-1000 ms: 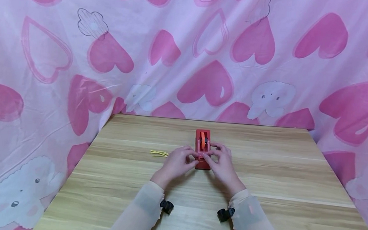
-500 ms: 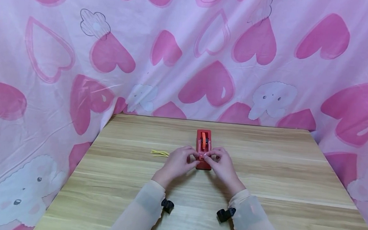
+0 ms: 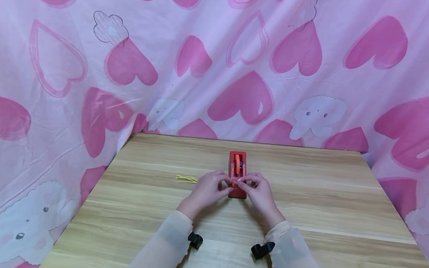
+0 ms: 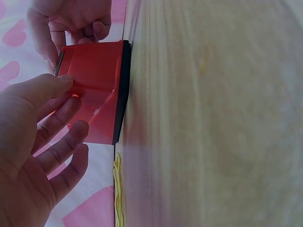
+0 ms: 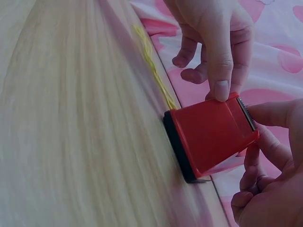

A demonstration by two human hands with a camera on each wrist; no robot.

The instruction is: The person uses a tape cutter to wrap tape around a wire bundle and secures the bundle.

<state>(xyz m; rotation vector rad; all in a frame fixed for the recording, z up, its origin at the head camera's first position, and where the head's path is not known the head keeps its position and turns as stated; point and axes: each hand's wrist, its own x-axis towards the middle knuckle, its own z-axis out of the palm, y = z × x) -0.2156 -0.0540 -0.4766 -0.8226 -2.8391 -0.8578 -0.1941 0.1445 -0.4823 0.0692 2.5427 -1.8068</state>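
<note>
A red tape dispenser with a dark base stands on the table, an orange tape roll in its far half. My left hand grips its front upper corner: in the left wrist view the thumb presses the red front, the other fingers spread beside it. On the opposite side, my right hand holds the dispenser with thumb and forefinger at the serrated cutter, as the right wrist view shows. Whether a tape end lies between these fingers I cannot tell.
Several thin yellow strands lie on the wooden table, left of the dispenser and close to my left hand. A pink heart-patterned cloth hangs behind the table and along its sides.
Both hands stay at the dispenser's front with barely any movement. The head view has shifted slightly since the first frame.
</note>
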